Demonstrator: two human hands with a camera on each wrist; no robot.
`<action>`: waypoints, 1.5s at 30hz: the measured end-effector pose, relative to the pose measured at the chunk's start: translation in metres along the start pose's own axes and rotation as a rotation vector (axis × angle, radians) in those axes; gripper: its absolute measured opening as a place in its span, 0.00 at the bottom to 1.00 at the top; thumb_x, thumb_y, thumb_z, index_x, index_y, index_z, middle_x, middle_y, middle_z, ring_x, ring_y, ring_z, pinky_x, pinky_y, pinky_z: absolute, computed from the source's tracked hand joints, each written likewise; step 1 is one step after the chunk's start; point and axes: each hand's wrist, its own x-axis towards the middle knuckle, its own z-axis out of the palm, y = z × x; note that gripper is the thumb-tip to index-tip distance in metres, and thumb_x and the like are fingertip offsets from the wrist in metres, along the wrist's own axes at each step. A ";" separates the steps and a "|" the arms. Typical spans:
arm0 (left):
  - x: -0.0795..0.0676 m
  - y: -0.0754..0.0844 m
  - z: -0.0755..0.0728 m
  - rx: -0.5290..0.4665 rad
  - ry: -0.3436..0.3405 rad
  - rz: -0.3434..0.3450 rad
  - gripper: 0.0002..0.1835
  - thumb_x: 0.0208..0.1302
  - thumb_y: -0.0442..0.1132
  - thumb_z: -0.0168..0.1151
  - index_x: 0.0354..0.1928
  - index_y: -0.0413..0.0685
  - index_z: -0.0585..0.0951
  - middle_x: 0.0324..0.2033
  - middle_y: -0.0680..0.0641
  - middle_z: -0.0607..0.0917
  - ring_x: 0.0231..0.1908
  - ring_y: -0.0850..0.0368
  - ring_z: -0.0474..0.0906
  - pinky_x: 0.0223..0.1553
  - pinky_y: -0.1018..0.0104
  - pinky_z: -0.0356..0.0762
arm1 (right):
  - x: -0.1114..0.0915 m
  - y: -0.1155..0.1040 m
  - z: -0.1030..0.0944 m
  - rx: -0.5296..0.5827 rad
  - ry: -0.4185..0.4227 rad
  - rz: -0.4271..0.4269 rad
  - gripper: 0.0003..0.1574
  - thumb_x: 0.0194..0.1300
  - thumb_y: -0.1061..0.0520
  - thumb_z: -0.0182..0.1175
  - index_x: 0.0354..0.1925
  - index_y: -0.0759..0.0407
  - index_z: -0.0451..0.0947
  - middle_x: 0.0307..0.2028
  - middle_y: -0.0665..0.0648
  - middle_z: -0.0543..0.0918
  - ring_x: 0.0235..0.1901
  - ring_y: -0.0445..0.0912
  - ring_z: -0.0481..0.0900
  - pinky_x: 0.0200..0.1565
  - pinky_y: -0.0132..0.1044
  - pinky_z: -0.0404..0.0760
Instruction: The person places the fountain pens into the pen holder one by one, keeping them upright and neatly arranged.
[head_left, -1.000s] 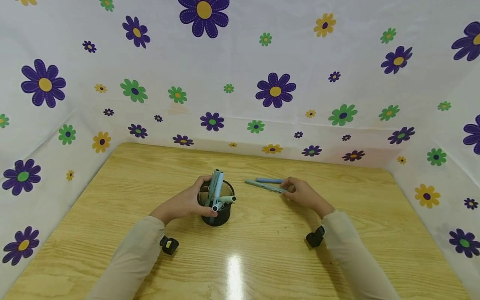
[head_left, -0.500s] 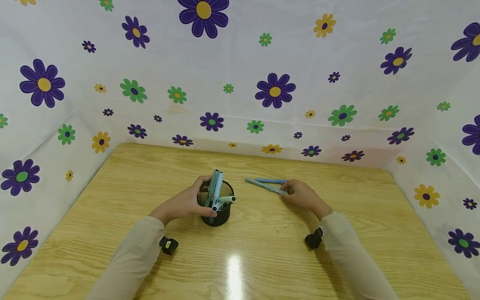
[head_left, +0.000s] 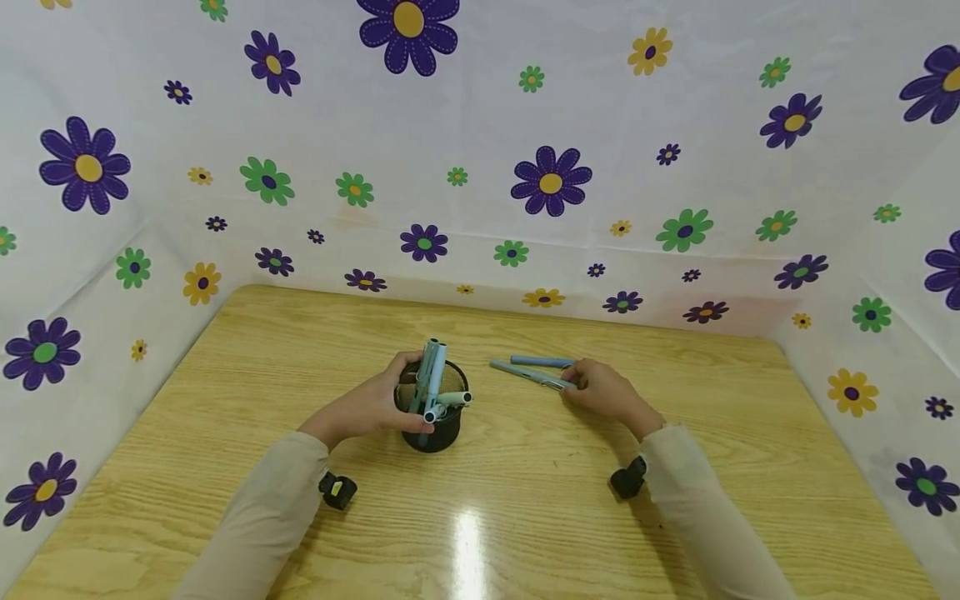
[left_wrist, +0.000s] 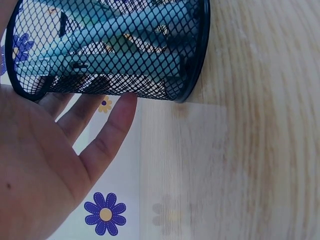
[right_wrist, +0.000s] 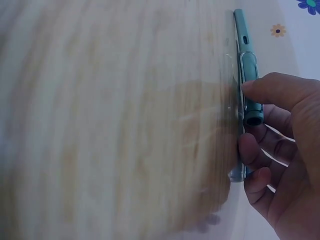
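Inside the round mesh cup (head_left: 444, 430) lean slender pens (head_left: 437, 375).

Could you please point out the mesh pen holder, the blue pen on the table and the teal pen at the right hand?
Mesh pen holder (head_left: 446, 432): head view, near wall.
Blue pen (head_left: 540, 362): head view, its visible middle.
Teal pen (right_wrist: 249, 66): right wrist view, its clipped section.

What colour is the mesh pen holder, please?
The mesh pen holder is black, seen best in the left wrist view.

Metal-mesh cup (head_left: 444, 432), smooth pens (head_left: 437, 377), glossy wood-grain table (head_left: 540, 483)
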 end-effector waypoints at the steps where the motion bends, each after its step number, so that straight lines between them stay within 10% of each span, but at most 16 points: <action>1: 0.000 0.000 0.000 0.000 -0.001 -0.001 0.57 0.47 0.51 0.75 0.74 0.58 0.47 0.70 0.39 0.60 0.70 0.40 0.57 0.66 0.39 0.58 | -0.001 0.000 0.000 0.002 0.000 0.002 0.14 0.66 0.56 0.59 0.47 0.62 0.79 0.44 0.60 0.83 0.40 0.48 0.80 0.41 0.45 0.79; 45: 0.000 0.001 0.000 -0.009 0.000 -0.008 0.57 0.46 0.52 0.76 0.73 0.58 0.49 0.70 0.40 0.61 0.70 0.40 0.56 0.66 0.39 0.57 | -0.026 -0.024 -0.015 0.210 0.207 -0.081 0.13 0.65 0.55 0.62 0.45 0.61 0.76 0.35 0.61 0.81 0.32 0.46 0.75 0.28 0.35 0.72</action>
